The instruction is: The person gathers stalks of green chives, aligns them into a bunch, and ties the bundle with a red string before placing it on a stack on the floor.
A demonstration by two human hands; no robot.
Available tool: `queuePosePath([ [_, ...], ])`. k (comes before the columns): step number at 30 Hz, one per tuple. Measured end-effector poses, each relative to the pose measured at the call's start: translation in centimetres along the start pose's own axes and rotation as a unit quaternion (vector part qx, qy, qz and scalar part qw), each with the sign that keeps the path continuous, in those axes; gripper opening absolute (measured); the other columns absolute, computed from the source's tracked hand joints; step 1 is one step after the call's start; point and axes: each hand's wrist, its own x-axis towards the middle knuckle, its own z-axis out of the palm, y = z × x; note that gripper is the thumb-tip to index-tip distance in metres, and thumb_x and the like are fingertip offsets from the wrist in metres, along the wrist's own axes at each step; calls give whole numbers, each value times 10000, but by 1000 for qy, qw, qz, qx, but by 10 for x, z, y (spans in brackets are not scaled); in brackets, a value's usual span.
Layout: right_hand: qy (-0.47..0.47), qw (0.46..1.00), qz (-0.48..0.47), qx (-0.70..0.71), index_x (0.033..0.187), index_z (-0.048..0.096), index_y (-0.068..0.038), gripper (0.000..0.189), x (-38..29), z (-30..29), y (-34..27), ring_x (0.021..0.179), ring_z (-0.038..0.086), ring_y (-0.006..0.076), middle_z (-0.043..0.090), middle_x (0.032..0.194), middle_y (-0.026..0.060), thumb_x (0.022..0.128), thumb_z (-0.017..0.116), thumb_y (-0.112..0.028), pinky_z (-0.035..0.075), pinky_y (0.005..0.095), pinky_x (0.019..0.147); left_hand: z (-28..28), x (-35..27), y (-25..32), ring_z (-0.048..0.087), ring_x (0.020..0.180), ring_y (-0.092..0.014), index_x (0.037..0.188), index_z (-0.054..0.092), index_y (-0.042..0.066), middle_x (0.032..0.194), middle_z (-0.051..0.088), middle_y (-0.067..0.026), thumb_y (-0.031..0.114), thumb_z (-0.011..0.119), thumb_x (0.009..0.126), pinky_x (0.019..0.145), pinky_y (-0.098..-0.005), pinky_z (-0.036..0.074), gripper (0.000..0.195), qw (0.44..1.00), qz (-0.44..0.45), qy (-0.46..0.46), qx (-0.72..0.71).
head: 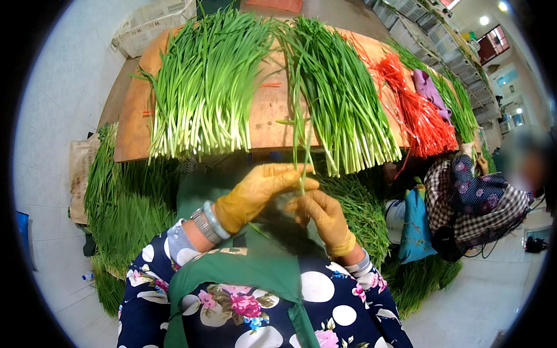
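Observation:
My left hand (261, 187), in a yellow rubber glove, holds a thin green chive stalk (303, 167) upright between thumb and fingers. Its leaves reach up over the table edge. Just below, my right hand (322, 215), also gloved, has its fingers curled at the stalk's pale lower end; whether they grip it is hidden. Beyond my hands, a wide pile of chives (204, 95) lies on the wooden table (270, 117), with pale ends towards me. A second chive pile (343, 100) lies to its right.
A bundle of red plastic ties (422, 117) and a purple cloth (431, 91) lie further right on the table. Loose chives (130, 213) are heaped left of me, with another heap (357, 204) at right. A person (478, 191) sits at right beside a blue bag (415, 226).

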Motion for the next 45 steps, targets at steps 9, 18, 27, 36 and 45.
queuePosePath([
  [9, 91, 964, -126, -217, 1132, 625, -11, 264, 7, -1, 19, 597, 618, 179, 652, 743, 117, 899, 638, -134, 480, 281, 582, -13, 8, -14, 656, 960, -184, 1159, 615, -45, 1063, 685, -128, 186, 604, 949, 895, -302, 500, 313, 998, 11, 65, -2],
  [18, 96, 909, -234, -333, 896, 643, -22, 156, 12, -9, 14, 507, 594, 272, 604, 622, 141, 930, 566, -154, 455, 365, 479, -6, 12, -18, 653, 881, -135, 1017, 679, -26, 944, 707, -78, 179, 661, 912, 824, -265, 502, 231, 994, 47, 82, 60],
  [27, 209, 977, -19, -27, 821, 623, -3, 249, -31, -28, 16, 491, 510, 81, 604, 644, 39, 976, 545, -183, 399, 220, 461, -5, 12, -15, 627, 987, -136, 1033, 685, -11, 1016, 695, -90, 171, 605, 948, 911, -269, 466, 216, 995, 73, 47, 45],
  [36, 83, 994, -51, 57, 945, 630, -21, 78, 18, -3, 6, 718, 568, 79, 659, 853, 24, 884, 657, -61, 456, 215, 659, -11, 13, -16, 659, 884, -132, 1037, 695, -8, 976, 710, -86, 125, 652, 908, 817, -251, 511, 190, 997, 70, 29, -10],
  [45, 190, 970, -107, 107, 902, 606, -25, 35, 16, 8, 22, 728, 580, 107, 665, 877, 55, 897, 633, -45, 472, 249, 668, -11, 16, -19, 649, 851, -120, 1010, 707, -7, 963, 710, -75, 142, 660, 903, 782, -248, 508, 190, 997, 60, 38, -5],
])
